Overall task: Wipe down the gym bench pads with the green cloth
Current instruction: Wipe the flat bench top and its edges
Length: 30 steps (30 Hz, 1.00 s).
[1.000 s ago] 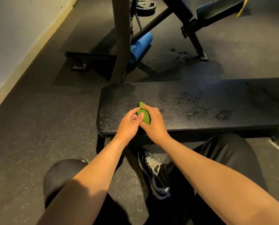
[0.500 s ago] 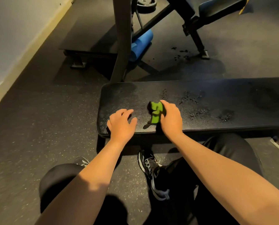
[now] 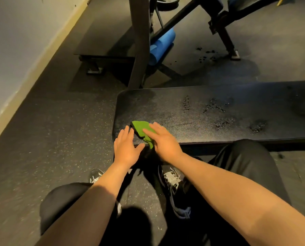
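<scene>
**Squarely on the pad: green cloth under a flat right hand**

The green cloth (image 3: 140, 127) lies crumpled on the black bench pad (image 3: 219, 96), near the pad's left end and close to its near edge, with one tail hanging just over that edge. The right hand (image 3: 164, 141) lies on top of it, its fingers (image 3: 149, 130) straight and pressing the cloth down, not curled round it. The left hand (image 3: 126, 148) rests flat on the near left corner of the pad, just beside the cloth, fingers released and holding nothing.

Further right along the pad sit several patches of dark specks (image 3: 215, 105), well apart from the cloth. Similar specks dot the rubber floor (image 3: 59, 130) beyond the bench.

Behind the pad stands a dark upright post (image 3: 139, 41) with a blue foam roller (image 3: 161, 45) lying just beside its base. A dark shoe with white laces (image 3: 173, 185) shows below the hands; any marking on it is too blurred to read.
</scene>
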Each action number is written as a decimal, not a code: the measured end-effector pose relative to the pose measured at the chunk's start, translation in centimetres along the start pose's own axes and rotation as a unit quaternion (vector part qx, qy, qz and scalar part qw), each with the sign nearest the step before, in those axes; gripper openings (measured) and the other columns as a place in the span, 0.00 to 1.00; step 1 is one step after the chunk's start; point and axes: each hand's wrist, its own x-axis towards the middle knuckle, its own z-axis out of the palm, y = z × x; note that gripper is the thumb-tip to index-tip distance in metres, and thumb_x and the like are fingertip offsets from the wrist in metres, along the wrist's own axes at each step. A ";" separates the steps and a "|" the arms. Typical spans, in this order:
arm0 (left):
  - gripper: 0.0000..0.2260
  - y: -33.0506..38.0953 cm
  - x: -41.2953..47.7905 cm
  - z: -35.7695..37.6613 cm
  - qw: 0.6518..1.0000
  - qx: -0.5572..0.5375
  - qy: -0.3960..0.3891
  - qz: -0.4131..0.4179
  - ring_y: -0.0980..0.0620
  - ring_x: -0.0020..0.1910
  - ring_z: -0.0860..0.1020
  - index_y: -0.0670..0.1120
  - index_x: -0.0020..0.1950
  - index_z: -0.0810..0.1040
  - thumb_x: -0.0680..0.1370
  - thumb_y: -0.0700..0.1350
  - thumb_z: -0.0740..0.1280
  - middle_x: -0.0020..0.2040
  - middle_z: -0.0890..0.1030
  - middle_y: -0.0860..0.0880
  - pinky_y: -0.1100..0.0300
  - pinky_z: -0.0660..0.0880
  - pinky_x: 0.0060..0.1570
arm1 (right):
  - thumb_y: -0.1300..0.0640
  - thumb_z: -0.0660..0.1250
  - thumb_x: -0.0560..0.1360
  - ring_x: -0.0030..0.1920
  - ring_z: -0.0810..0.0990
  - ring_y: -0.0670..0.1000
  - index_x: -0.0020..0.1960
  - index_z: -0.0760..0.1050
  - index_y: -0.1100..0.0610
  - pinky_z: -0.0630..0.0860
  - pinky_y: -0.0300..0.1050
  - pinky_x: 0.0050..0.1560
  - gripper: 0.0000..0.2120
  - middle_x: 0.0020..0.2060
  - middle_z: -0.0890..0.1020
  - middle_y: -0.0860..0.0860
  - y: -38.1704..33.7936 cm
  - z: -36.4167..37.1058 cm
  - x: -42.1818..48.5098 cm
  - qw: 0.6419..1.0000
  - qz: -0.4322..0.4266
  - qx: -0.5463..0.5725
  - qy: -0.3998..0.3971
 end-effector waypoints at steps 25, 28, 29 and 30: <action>0.26 0.5 -2.2 0.4 0.999 -0.019 0.027 -0.023 0.44 0.78 0.48 0.52 0.82 0.56 0.85 0.48 0.59 0.83 0.49 0.52 0.55 0.53 0.75 | 0.64 0.67 0.75 0.77 0.61 0.59 0.76 0.65 0.58 0.58 0.55 0.77 0.31 0.76 0.64 0.58 2.7 -1.5 -4.0 0.999 -0.011 -0.037 0.028; 0.23 -0.3 -2.0 -0.2 0.997 -0.069 0.019 -0.010 0.47 0.79 0.49 0.49 0.81 0.60 0.85 0.44 0.58 0.82 0.52 0.51 0.58 0.53 0.75 | 0.71 0.64 0.74 0.77 0.60 0.62 0.76 0.66 0.59 0.53 0.52 0.76 0.30 0.75 0.64 0.61 0.6 0.5 -3.4 0.998 0.008 -0.014 0.055; 0.22 -0.6 -2.0 -0.2 0.996 -0.081 0.024 -0.005 0.47 0.79 0.48 0.47 0.80 0.61 0.86 0.43 0.57 0.82 0.54 0.50 0.59 0.51 0.75 | 0.72 0.62 0.75 0.77 0.59 0.62 0.76 0.66 0.59 0.52 0.52 0.77 0.30 0.76 0.63 0.61 -0.3 1.2 -2.9 0.998 0.006 -0.010 0.054; 0.21 -0.8 -2.1 -0.1 0.996 -0.087 0.028 -0.001 0.46 0.80 0.48 0.46 0.80 0.62 0.85 0.42 0.57 0.82 0.54 0.49 0.59 0.48 0.76 | 0.72 0.62 0.76 0.77 0.59 0.62 0.76 0.66 0.58 0.52 0.53 0.77 0.30 0.76 0.63 0.61 -1.1 1.9 -2.3 0.999 0.000 -0.008 0.052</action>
